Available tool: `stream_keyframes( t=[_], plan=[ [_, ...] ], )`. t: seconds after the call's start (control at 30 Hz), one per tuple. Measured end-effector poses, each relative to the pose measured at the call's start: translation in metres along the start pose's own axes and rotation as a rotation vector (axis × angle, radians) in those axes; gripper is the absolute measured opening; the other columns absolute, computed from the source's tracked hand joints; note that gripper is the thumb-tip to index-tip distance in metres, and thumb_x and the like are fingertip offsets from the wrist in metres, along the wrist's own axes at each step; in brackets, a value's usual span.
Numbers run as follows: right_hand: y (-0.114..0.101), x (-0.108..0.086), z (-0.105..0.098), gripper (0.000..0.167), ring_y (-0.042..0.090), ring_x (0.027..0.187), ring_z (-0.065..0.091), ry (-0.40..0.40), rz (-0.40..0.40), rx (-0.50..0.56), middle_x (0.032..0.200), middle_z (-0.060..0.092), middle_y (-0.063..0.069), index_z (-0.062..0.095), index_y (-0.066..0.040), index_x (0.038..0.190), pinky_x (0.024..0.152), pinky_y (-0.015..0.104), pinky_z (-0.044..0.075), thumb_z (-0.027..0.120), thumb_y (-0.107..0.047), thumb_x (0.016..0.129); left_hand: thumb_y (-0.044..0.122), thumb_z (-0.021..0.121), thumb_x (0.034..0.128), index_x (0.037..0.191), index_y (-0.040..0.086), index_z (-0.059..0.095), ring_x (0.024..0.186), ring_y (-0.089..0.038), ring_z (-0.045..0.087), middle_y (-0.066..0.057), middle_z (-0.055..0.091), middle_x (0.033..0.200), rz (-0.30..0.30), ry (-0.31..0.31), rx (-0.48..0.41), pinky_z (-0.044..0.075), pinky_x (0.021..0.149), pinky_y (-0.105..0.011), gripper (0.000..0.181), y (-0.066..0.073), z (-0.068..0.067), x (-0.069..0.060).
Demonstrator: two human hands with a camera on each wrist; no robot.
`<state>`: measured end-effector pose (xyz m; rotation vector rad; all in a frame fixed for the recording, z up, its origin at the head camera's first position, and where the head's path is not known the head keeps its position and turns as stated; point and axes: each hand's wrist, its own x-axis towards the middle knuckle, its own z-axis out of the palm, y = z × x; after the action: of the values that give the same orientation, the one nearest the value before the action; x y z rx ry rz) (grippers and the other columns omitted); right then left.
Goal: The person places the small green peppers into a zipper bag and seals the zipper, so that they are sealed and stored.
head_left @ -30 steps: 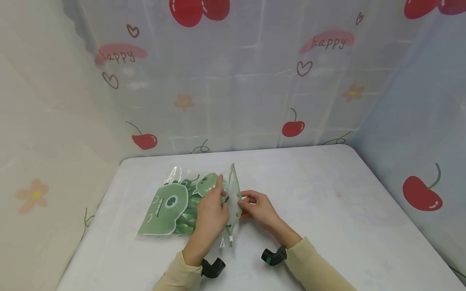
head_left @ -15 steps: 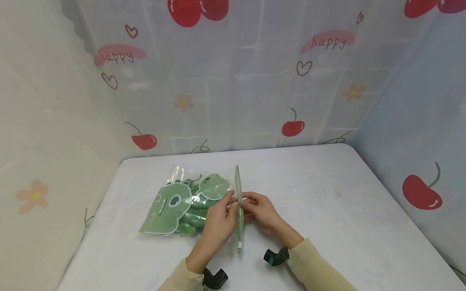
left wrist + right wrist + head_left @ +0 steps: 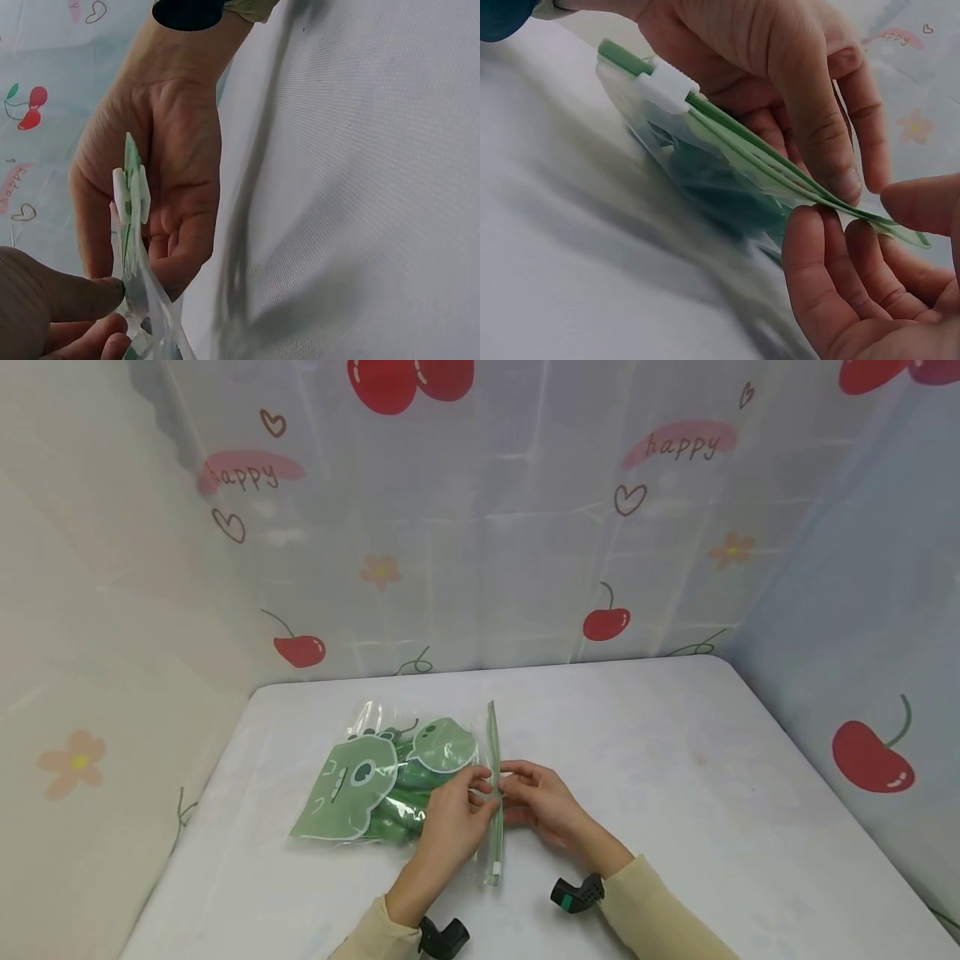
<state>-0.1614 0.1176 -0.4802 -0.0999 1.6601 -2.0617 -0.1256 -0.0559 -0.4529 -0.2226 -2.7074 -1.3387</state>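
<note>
A clear slider zip bag (image 3: 348, 789) with a green cartoon print lies on the white table, dark green contents showing through its plastic. Its green zip strip (image 3: 750, 154) stands up along the right side, the two edges lying close together. My left hand (image 3: 450, 822) pinches this strip from the bag's side, thumb against it in the right wrist view. From the other side my right hand (image 3: 543, 806) grips the strip between thumb and fingers. The white slider (image 3: 667, 84) sits at the strip's near end, below both hands. What fills the bag is partly hidden by the print.
The white table (image 3: 675, 793) extends right of the bag. A curtain (image 3: 487, 543) printed with cherries and hearts hangs behind it and along both sides. Each wrist wears a black camera, the right one (image 3: 577, 893) close above the tabletop.
The bag's mouth, gaping a second ago, now has its edges together. My left hand has moved right and nearer, from the bag's face to the zip strip. My right hand stays at the strip.
</note>
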Motion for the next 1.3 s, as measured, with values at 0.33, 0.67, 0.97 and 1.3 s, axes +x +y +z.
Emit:
stream_keyframes(
  t=[0.33, 0.67, 0.97, 1.3],
  plan=[
    [0.010, -0.016, 0.001, 0.048, 0.014, 0.082, 0.071, -0.070, 0.061, 0.045, 0.099, 0.071, -0.001, 0.044, 0.008, 0.144, 0.075, 0.036, 0.063, 0.060, -0.009, 0.102, 0.006, 0.081, 0.0848, 0.119, 0.010, 0.068, 0.081, -0.012, 0.069, 0.000, 0.076, 0.095, 0.029, 0.012, 0.049, 0.053, 0.070, -0.026, 0.036, -0.005, 0.005, 0.008],
    [0.016, -0.017, 0.004, 0.048, 0.012, 0.081, 0.071, -0.060, 0.067, 0.006, 0.093, 0.070, -0.002, 0.048, 0.005, 0.141, 0.067, 0.031, 0.061, 0.065, -0.007, 0.098, 0.002, 0.069, 0.0938, 0.118, 0.007, 0.069, 0.083, -0.015, 0.070, -0.003, 0.076, 0.098, 0.020, 0.014, -0.063, 0.055, 0.071, -0.027, 0.025, -0.006, 0.008, 0.024],
    [0.013, -0.012, 0.002, 0.050, 0.009, 0.077, 0.069, -0.041, 0.041, -0.011, 0.088, 0.068, -0.003, 0.047, 0.007, 0.142, 0.066, 0.030, 0.060, 0.064, -0.004, 0.097, 0.005, 0.067, 0.0957, 0.123, 0.007, 0.067, 0.091, -0.015, 0.071, -0.004, 0.075, 0.103, 0.110, -0.036, -0.129, 0.056, 0.076, -0.026, 0.027, -0.006, -0.001, 0.019],
    [0.007, -0.007, -0.001, 0.045, 0.010, 0.074, 0.071, -0.011, 0.015, -0.029, 0.087, 0.070, -0.003, 0.048, 0.006, 0.142, 0.066, 0.028, 0.059, 0.061, -0.006, 0.100, 0.014, 0.069, 0.0989, 0.119, 0.012, 0.071, 0.072, -0.009, 0.068, 0.001, 0.074, 0.097, 0.058, -0.176, -0.270, 0.054, 0.061, -0.023, 0.021, 0.002, -0.015, -0.021]
  ],
)
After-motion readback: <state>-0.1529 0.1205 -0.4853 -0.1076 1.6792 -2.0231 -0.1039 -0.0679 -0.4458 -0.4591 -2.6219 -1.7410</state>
